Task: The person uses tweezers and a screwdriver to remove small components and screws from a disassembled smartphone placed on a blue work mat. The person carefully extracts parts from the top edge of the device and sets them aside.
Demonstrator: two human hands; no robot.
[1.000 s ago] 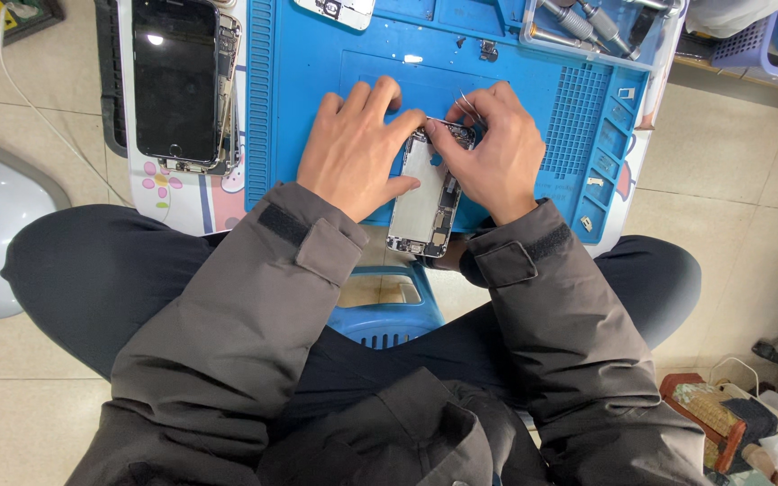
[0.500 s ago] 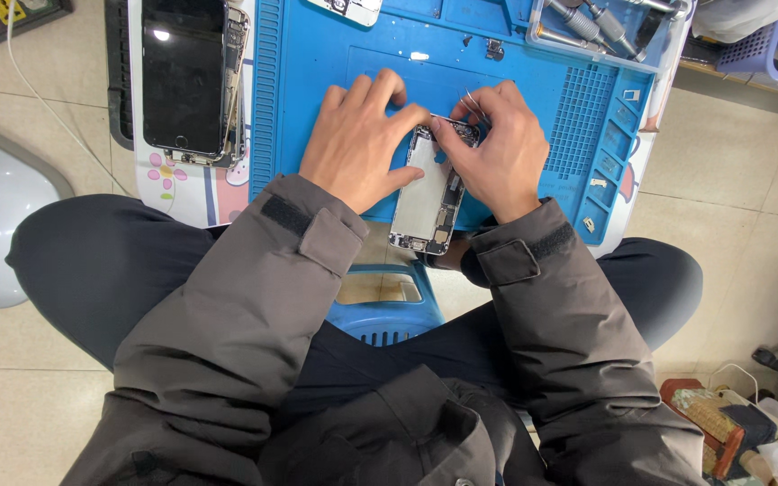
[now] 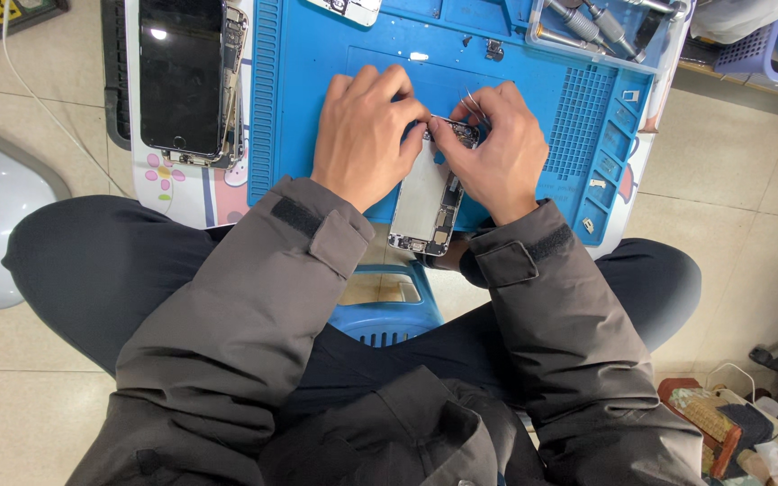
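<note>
An opened phone body with bare internals lies on the blue work mat, its lower end hanging over the mat's near edge. My left hand rests on the phone's upper left side, fingers curled against it. My right hand is at the phone's upper right and pinches thin metal tweezers, whose tips touch the top of the phone between both hands. What lies under the fingertips is hidden.
A second phone with a dark screen lies on the white table at the left. A clear tray of screwdrivers sits at the mat's far right corner. A blue stool shows between my knees. Bags and cables lie on the floor, lower right.
Both hands stay on the phone with almost no movement; only the view has shifted slightly.
</note>
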